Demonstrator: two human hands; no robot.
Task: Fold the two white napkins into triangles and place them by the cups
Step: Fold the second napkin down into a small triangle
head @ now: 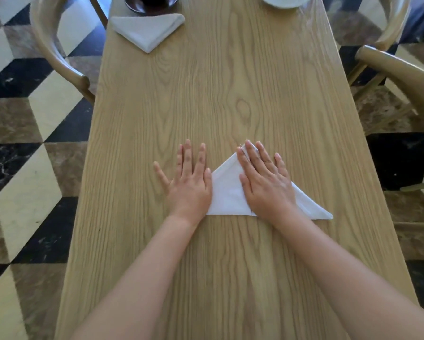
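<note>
A white napkin [227, 192] lies folded into a triangle on the wooden table [230, 94], its long edge toward me. My right hand [265, 180] rests flat on it, fingers spread, covering its middle and top corner. My left hand [189, 177] lies flat on the bare wood just left of the napkin, its edge touching the left corner. A second white napkin [148, 28], folded into a triangle pointing toward me, sits at the far left below a dark saucer [152, 3]. A white saucer [284, 1] shows at the far right, cut by the frame.
Wooden chairs stand on both sides: one at the far left [56, 45], one at the far right [387, 25] and one at mid right [407, 69]. The floor [29, 143] is patterned marble tile. The table runs long and narrow away from me.
</note>
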